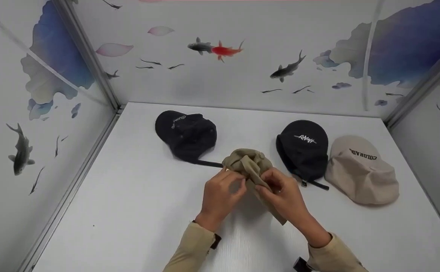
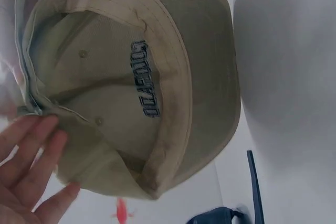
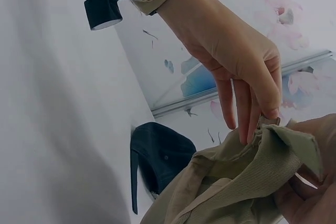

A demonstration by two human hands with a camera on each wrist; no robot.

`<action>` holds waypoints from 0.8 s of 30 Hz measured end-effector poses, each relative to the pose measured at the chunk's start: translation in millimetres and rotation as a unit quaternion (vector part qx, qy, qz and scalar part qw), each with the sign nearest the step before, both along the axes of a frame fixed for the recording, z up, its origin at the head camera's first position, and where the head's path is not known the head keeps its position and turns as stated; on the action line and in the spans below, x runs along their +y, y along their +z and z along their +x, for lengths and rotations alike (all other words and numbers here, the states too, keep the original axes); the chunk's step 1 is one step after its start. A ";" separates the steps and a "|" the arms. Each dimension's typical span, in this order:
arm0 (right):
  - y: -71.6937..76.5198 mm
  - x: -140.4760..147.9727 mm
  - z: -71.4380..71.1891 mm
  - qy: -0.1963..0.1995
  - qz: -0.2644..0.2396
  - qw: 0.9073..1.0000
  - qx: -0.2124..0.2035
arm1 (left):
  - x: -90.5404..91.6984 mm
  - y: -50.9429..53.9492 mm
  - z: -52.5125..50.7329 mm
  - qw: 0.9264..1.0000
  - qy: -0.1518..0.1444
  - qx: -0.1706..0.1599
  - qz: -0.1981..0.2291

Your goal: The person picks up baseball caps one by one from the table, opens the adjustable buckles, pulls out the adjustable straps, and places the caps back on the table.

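A khaki baseball cap (image 1: 242,156) is held above the white table, its brim pointing down toward the front. My left hand (image 1: 220,192) pinches the back edge, thumb and forefinger meeting at a small fastening (image 3: 269,120) on the strap. From the other side, my right hand (image 1: 286,194) grips the back band with thumb and fingers. The left wrist view looks into the cap's inside (image 2: 105,87), where the stitched lettering shows from behind beside the sweatband and brim (image 2: 210,51). The exact hold of the fingertips is partly hidden by folded cloth.
A dark cap (image 1: 190,132) lies at the back left, its strap reaching toward the held cap. To the right sit a black cap (image 1: 305,147) with white lettering and a beige cap (image 1: 363,173) close beside it. Printed walls enclose the white table (image 1: 129,211).
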State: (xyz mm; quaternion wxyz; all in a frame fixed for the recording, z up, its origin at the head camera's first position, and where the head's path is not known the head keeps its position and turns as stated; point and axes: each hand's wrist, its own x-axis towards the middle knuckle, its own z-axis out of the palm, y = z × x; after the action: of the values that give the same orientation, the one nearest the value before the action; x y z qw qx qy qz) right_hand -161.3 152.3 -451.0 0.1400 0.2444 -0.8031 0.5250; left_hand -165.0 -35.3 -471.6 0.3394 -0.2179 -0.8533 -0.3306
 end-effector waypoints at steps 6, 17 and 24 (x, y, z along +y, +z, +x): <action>-1.5 0.6 1.6 0.011 0.002 1.000 0.019 | -5.0 1.8 -0.5 1.000 -0.005 -0.026 0.012; -1.1 1.3 -0.5 0.028 -0.006 1.000 0.009 | -8.4 1.8 -0.6 0.991 -0.055 -0.097 0.072; -0.5 2.4 -0.6 0.024 0.000 1.000 -0.011 | -10.7 2.5 -1.2 0.974 -0.097 -0.143 0.142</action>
State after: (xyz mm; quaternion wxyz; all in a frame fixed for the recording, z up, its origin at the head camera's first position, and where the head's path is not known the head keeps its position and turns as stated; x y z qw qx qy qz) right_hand -161.9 154.6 -451.5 0.1181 0.2578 -0.7983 0.5313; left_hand -166.2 -46.0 -469.2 0.2072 -0.1997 -0.8119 -0.5080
